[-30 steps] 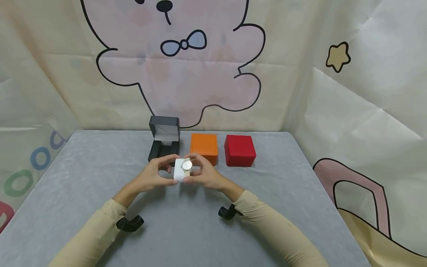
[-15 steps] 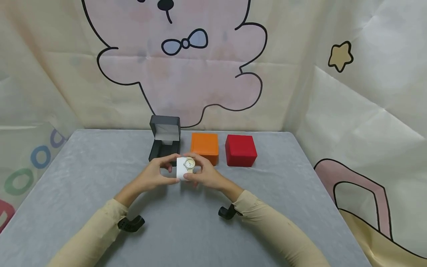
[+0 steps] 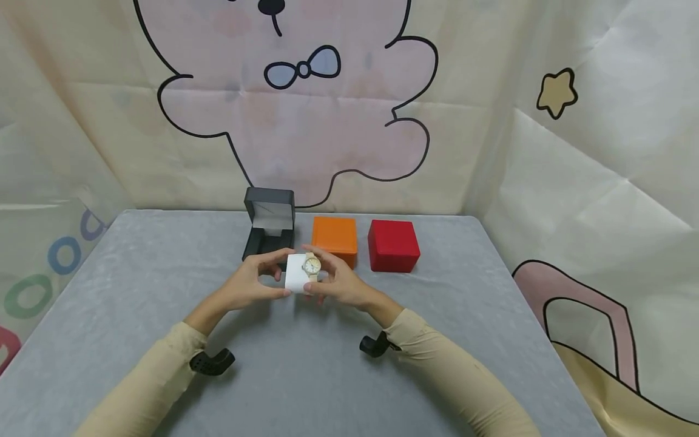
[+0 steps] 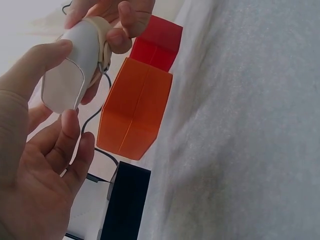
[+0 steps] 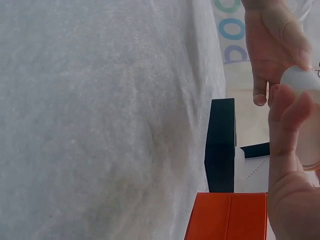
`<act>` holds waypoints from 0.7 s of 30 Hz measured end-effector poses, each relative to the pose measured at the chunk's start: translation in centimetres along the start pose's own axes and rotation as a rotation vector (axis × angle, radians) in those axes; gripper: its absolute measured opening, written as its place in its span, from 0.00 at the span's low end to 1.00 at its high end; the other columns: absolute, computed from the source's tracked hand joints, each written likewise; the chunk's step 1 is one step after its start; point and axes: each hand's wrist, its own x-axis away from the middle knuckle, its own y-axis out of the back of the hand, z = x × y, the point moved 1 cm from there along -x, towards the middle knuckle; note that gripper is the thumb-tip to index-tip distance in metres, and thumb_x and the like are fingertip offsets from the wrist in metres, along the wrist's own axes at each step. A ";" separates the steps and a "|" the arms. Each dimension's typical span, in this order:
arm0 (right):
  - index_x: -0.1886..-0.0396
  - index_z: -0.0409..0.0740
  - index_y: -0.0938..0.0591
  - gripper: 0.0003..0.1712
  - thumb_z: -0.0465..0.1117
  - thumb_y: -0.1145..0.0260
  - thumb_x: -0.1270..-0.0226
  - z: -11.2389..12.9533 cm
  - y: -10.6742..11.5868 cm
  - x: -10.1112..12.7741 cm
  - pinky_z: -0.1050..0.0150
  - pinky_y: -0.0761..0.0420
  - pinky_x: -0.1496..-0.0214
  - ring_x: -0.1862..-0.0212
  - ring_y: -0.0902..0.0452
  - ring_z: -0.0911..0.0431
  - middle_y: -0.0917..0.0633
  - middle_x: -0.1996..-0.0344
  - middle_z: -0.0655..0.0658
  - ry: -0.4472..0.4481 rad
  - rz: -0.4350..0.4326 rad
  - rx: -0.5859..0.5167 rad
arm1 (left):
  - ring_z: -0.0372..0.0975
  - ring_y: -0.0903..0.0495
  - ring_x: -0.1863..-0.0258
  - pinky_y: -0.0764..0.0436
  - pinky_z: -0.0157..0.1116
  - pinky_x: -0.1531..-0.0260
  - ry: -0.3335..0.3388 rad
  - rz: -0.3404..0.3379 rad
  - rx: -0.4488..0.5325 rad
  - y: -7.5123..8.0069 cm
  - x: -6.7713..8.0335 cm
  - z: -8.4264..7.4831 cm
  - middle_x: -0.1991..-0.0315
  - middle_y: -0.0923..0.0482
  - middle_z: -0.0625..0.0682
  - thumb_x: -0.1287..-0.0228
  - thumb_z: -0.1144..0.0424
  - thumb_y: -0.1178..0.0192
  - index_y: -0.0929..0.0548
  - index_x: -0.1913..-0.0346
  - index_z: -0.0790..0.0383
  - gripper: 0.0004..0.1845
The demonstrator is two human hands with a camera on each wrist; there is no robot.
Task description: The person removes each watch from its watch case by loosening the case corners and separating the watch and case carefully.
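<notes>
The person is holding a small white cushion [image 3: 295, 280] up above the grey table [image 3: 136, 285] between both hands, with a watch [image 3: 312, 266] strapped around it, its pale dial facing up toward the head camera. The left hand [image 3: 248, 285] is pinching the cushion's left end, thumb on the near side and fingers curled over the far side; in the left wrist view the cushion [image 4: 75, 65] is showing its rounded end, with the left thumb [image 4: 35, 65] pressing on it from one side and a fingertip touching it from below. The right hand [image 3: 335, 282] is gripping the watch side of the cushion, its fingers wrapping around the strap and one finger reaching over the top just beyond the dial. In the right wrist view only a blurred edge of the cushion [image 5: 302, 82] is showing between the fingers of both hands. Just behind the grip, an open black box [image 3: 269, 227] is standing with its lid tilted up and a pale lining inside. To the right of that box, also behind the hands, an orange box [image 3: 335, 237] is sitting closed, and a red box [image 3: 393, 245] is sitting closed just beside it, farther to the right. Beige sleeves are covering both forearms.
</notes>
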 end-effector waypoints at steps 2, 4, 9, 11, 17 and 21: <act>0.19 0.55 0.43 0.45 0.31 0.35 0.29 0.1 0.0 0.0 0.65 0.17 0.69 0.60 0.22 0.23 0.31 0.30 0.40 -0.018 -0.016 0.010 | 0.52 0.23 0.63 0.21 0.39 0.53 -0.007 -0.001 0.012 0.0 0.0 0.0 0.59 0.20 0.54 0.46 0.66 0.24 0.25 0.31 0.57 0.37; 0.19 0.57 0.44 0.43 0.33 0.36 0.27 0.2 -0.1 0.0 0.65 0.17 0.67 0.59 0.20 0.28 0.33 0.28 0.42 -0.038 -0.030 0.021 | 0.54 0.23 0.63 0.21 0.40 0.52 -0.011 -0.002 0.019 0.1 0.0 0.0 0.57 0.21 0.53 0.46 0.66 0.24 0.24 0.32 0.55 0.37; 0.20 0.61 0.42 0.37 0.38 0.40 0.23 0.3 0.0 0.2 0.64 0.17 0.67 0.60 0.15 0.41 0.32 0.28 0.43 -0.087 -0.019 0.013 | 0.57 0.23 0.62 0.22 0.47 0.53 0.012 0.010 0.016 0.1 0.2 0.0 0.62 0.21 0.55 0.45 0.64 0.24 0.25 0.31 0.54 0.37; 0.20 0.64 0.41 0.37 0.39 0.40 0.23 0.2 0.0 0.4 0.64 0.16 0.69 0.63 0.13 0.44 0.30 0.30 0.42 -0.107 0.000 -0.004 | 0.57 0.23 0.62 0.22 0.46 0.54 0.029 0.017 0.006 0.0 0.4 0.0 0.64 0.21 0.55 0.45 0.63 0.24 0.25 0.31 0.54 0.37; 0.20 0.64 0.43 0.37 0.40 0.42 0.22 -0.2 0.1 0.6 0.64 0.17 0.69 0.66 0.13 0.55 0.28 0.33 0.38 -0.122 0.039 -0.031 | 0.54 0.22 0.63 0.22 0.43 0.56 0.012 0.021 -0.004 -0.2 0.6 0.3 0.60 0.21 0.51 0.44 0.63 0.24 0.25 0.31 0.55 0.37; 0.19 0.64 0.44 0.37 0.39 0.43 0.21 -0.1 0.5 0.4 0.66 0.18 0.69 0.66 0.14 0.54 0.28 0.32 0.38 -0.110 0.023 -0.059 | 0.48 0.22 0.65 0.21 0.38 0.54 -0.028 0.012 0.005 0.0 0.2 0.3 0.58 0.21 0.51 0.44 0.64 0.25 0.25 0.31 0.56 0.36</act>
